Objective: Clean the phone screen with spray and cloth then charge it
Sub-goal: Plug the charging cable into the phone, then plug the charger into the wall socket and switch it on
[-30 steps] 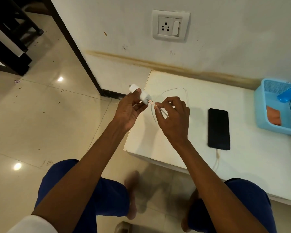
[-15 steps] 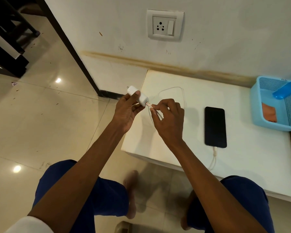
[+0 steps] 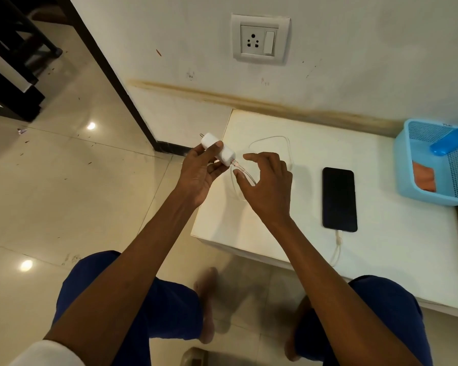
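Kneeling or crouching on the tiled floor [image 3: 50, 207], the person shows blue-clad knees at the bottom of the view, with both bare forearms reaching forward and up. Beyond the knees, the left hand [image 3: 196, 178] grips a white charger plug [image 3: 220, 152], thumb curled over its top and fingers wrapped underneath, holding it in the air just off the left edge of the white table [image 3: 394, 247]; the plug's metal pins point up and left. Just beside it, the right hand [image 3: 267, 186] hangs with thumb and fingers spread and relaxed, holding nothing, its fingertips close to the cable [image 3: 245, 173] where that enters the plug. From there the thin white cable loops across the tabletop behind the right hand; another stretch shows at the near table edge, running up into the bottom end of the phone [image 3: 339, 199]. It lies flat, dark screen up, to the right of the hands and well apart from them. Farther right, at the table's end, sits a blue plastic basket [image 3: 407, 180] containing an orange cloth [image 3: 423, 177] and a blue bottle [image 3: 451, 145] lying tilted across its mesh. On the wall above the table, a white socket [image 3: 259, 39] with its switch is mounted, unoccupied
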`<state>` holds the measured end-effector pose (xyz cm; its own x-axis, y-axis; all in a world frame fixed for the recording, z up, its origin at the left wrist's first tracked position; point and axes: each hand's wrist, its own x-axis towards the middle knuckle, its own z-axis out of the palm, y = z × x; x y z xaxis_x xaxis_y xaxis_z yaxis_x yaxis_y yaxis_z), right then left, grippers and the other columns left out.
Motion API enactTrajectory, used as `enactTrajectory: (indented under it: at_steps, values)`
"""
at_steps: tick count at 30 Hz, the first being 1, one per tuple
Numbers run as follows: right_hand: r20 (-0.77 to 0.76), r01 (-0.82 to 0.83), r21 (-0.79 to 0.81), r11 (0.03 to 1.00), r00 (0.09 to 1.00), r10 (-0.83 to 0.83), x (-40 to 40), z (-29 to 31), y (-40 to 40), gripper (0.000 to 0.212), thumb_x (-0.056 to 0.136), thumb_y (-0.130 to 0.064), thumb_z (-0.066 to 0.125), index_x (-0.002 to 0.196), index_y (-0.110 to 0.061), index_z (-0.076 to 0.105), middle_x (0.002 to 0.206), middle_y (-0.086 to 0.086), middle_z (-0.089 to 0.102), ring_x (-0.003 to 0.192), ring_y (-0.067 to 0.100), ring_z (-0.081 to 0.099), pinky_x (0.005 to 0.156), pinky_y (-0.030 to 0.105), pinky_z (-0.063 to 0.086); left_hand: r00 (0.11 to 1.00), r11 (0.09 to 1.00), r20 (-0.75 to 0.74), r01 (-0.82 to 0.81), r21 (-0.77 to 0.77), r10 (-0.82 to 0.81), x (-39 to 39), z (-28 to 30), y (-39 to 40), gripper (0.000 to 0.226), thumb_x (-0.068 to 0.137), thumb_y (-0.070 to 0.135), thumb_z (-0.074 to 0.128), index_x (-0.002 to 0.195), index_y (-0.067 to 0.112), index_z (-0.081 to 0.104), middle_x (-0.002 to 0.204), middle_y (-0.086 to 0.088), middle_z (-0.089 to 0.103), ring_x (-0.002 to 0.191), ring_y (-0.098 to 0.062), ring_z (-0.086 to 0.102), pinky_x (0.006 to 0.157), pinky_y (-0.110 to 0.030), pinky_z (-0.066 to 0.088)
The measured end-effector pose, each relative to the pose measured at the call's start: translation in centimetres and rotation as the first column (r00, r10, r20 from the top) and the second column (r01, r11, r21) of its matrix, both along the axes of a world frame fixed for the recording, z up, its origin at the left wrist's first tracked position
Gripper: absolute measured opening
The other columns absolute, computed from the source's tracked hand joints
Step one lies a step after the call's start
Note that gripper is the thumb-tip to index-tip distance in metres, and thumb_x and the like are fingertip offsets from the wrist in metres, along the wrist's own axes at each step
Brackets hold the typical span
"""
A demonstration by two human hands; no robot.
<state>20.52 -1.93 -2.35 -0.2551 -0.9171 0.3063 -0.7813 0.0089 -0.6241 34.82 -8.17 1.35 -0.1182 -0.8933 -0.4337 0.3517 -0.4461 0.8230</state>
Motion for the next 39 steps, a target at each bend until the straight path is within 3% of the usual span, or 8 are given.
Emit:
enactTrajectory:
  at_steps: [4,15,22,24,26,30,34,39]
  values:
    - [-0.041,0.020,-0.019,1.000,0.999,-0.021,0.0,0.1,0.0,0.022,0.087,-0.044,0.064,0.104,-0.030,0.066,0.111,-0.009,0.057,0.104,0.016,0.053,0.081,0.034,0.040,1.000,1.000,0.003,0.019,0.019,-0.019,-0.5,-0.2,0.4,0.051,0.094,0.010,0.064,0.139,-0.005,0.045,0.118,-0.017,0.060,0.104,-0.031,0.066,0.087,-0.039,0.059]
    - [-0.032,0.019,-0.073,0.997,0.999,-0.022,0.2,-0.3,0.0,0.015,0.089,-0.037,0.065,0.096,-0.024,0.067,0.105,-0.008,0.059,0.100,0.017,0.055,0.079,0.034,0.040,1.000,0.999,-0.005,0.029,0.025,-0.029,-0.6,-0.6,0.5,0.049,0.095,0.013,0.064,0.138,-0.004,0.047,0.118,-0.016,0.062,0.103,-0.032,0.067,0.091,-0.041,0.057]
    - [0.028,-0.032,0.008,0.999,0.999,0.032,0.0,-0.5,-0.3,0.018,0.088,-0.046,0.065,0.096,-0.030,0.066,0.105,-0.011,0.060,0.100,0.015,0.055,0.079,0.038,0.047,0.976,0.999,0.216,-0.004,-0.051,0.015,-0.9,-0.7,0.3,0.066,0.084,0.019,0.077,0.138,-0.001,0.045,0.134,-0.023,0.055,0.116,-0.037,0.062,0.095,-0.052,0.054]
    - [0.101,-0.071,0.073,0.995,0.993,0.064,-0.2,-0.5,-0.4,0.024,0.086,-0.055,0.062,0.100,-0.036,0.065,0.105,-0.017,0.060,0.099,0.010,0.057,0.079,0.036,0.050,0.942,0.995,0.334,0.002,-0.097,0.031,-0.9,-0.7,0.0,0.072,0.079,0.025,0.082,0.137,0.006,0.043,0.129,-0.016,0.057,0.112,-0.031,0.065,0.090,-0.048,0.058]
    - [0.289,-0.105,0.145,0.984,0.955,0.059,-0.4,-0.1,-0.5,0.029,0.085,-0.061,0.060,0.106,-0.041,0.062,0.103,-0.024,0.062,0.094,0.001,0.059,0.077,0.028,0.051,0.895,0.990,0.445,0.034,-0.138,0.032,-0.9,-0.7,0.0,0.074,0.076,0.032,0.084,0.134,0.015,0.042,0.121,-0.008,0.060,0.104,-0.023,0.066,0.082,-0.039,0.061]
    - [0.620,-0.246,0.192,0.950,0.781,0.077,-0.8,0.6,-0.6,0.015,0.088,-0.044,0.063,0.102,-0.050,0.061,0.092,-0.017,0.072,0.082,0.002,0.067,0.074,0.027,0.054,0.868,0.980,0.496,0.109,-0.167,-0.012,-1.1,-1.1,0.2,0.072,0.074,0.041,0.085,0.130,0.021,0.044,0.109,0.003,0.063,0.096,-0.016,0.068,0.065,-0.027,0.059]
    - [0.722,-0.296,0.187,0.937,0.688,0.073,-0.9,1.0,-0.5,0.016,0.089,-0.038,0.063,0.101,-0.047,0.065,0.090,-0.006,0.075,0.075,0.011,0.070,0.064,0.025,0.054,0.873,0.982,0.488,0.108,-0.154,-0.020,-1.4,-1.3,0.1,0.059,0.081,0.045,0.077,0.127,0.023,0.048,0.106,0.003,0.063,0.097,-0.018,0.068,0.062,-0.025,0.058]
    - [0.772,-0.267,0.197,0.943,0.635,0.019,-1.0,0.9,-0.7,0.021,0.087,-0.046,0.064,0.105,-0.036,0.069,0.088,-0.007,0.076,0.073,0.012,0.068,0.062,0.024,0.054,0.889,0.979,0.458,0.121,-0.165,-0.032,-1.4,-1.5,-0.1,0.040,0.095,0.042,0.062,0.128,0.022,0.054,0.102,-0.001,0.063,0.096,-0.024,0.069,0.064,-0.027,0.055]
